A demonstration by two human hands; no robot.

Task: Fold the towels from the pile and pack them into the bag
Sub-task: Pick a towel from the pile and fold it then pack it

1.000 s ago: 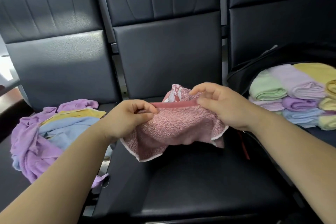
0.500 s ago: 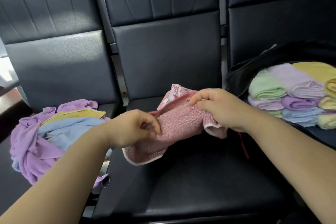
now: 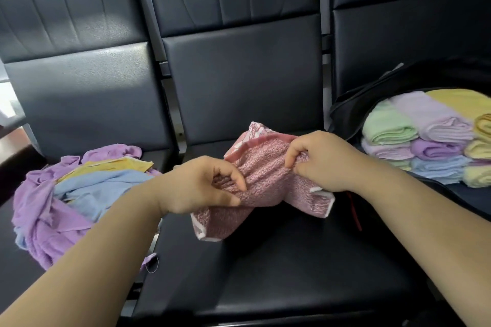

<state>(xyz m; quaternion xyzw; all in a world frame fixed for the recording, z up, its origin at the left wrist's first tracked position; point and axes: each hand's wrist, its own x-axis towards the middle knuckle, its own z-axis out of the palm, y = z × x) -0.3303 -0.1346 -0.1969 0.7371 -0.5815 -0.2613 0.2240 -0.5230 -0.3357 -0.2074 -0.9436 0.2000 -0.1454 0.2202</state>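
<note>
A pink towel (image 3: 265, 180) hangs bunched above the middle seat, held between both hands. My left hand (image 3: 202, 183) pinches its lower left part between thumb and fingers. My right hand (image 3: 321, 159) grips its upper right part with curled fingers. A loose pile of purple, blue and yellow towels (image 3: 69, 194) lies on the left seat. On the right seat a black bag (image 3: 353, 106) lies open, with several folded towels (image 3: 430, 138) stacked inside in green, lilac, yellow and blue.
Three black padded chairs stand in a row; the middle seat (image 3: 279, 273) lies under the towel. A red cord (image 3: 353, 210) of the bag trails at the seat's right edge. A dark wooden surface (image 3: 13, 148) shows at far left.
The hands have come closer together and the pink towel, stretched flat along its top edge a second ago, is now bunched between them. My left hand moved down and right.
</note>
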